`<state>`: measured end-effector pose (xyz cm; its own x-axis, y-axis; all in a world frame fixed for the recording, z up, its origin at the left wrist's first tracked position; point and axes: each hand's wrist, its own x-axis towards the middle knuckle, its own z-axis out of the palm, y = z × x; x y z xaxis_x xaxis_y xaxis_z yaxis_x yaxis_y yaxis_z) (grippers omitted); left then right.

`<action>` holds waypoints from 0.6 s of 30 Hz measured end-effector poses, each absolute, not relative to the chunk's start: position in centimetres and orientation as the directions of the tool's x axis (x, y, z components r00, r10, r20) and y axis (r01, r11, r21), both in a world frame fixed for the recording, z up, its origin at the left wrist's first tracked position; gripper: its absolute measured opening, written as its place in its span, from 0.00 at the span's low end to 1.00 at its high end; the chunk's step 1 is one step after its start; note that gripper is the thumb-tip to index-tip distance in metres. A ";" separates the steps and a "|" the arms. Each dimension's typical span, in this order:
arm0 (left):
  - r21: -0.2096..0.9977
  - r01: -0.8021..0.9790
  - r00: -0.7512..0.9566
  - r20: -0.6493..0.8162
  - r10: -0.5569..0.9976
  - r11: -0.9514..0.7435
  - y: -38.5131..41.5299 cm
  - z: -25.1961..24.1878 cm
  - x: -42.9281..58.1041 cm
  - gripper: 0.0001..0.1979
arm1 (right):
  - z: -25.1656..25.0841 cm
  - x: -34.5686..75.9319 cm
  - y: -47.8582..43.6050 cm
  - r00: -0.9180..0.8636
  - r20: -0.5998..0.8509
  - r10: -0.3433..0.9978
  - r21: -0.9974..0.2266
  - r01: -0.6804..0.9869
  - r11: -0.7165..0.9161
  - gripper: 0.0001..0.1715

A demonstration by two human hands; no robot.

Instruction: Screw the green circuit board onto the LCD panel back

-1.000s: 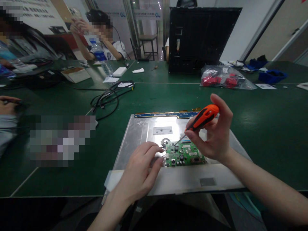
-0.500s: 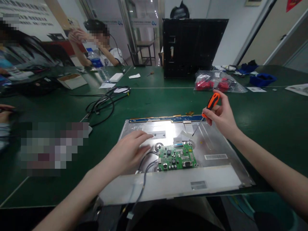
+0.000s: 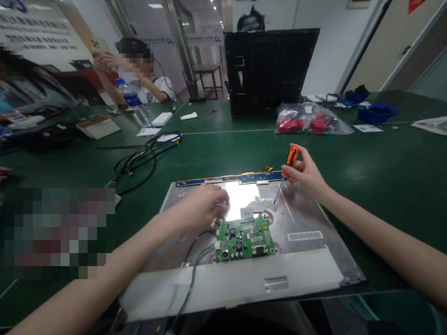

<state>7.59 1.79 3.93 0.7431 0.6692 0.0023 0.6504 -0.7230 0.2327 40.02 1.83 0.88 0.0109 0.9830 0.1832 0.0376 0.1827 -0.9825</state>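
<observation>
Right hand (image 3: 306, 173) pinching an orange-and-black-handled screwdriver (image 3: 291, 159)!
Left hand (image 3: 200, 202), fingers curled, hold unclear; best steer the screwdriver clear of the green rectangular circuit board (image 3: 244, 238) beside them.

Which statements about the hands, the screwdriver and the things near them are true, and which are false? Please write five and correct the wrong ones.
1. The right hand holds the orange-and-black screwdriver. True.
2. The green circuit board is on the metal panel. True.
3. The screwdriver's tip is at the middle of the circuit board. False: it is off the board, over the metal panel, near the board's far right corner.
4. The left hand is over the right part of the metal panel. False: it is over the left part.
5. A clear plastic bag with red items inside lies on the green table. True.
</observation>
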 end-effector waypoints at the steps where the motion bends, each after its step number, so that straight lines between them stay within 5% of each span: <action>1: 0.244 0.648 0.744 0.001 0.668 -0.722 1.8 3.9 7.5 0.09 | 0.9 40.0 1.8 0.008 0.179 0.984 -0.983 0.036 0.179 0.53; 18: 0.349 0.579 0.780 0.025 0.625 -0.737 2.5 3.8 9.7 0.09 | -0.5 39.1 -0.4 -0.020 0.131 0.991 -0.990 -0.060 0.129 0.44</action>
<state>9.70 2.46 3.79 0.7801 0.6252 0.0249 0.5793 -0.7367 0.3489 39.08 -0.40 -0.49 -0.0205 0.9912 0.1305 -0.0597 0.1291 -0.9898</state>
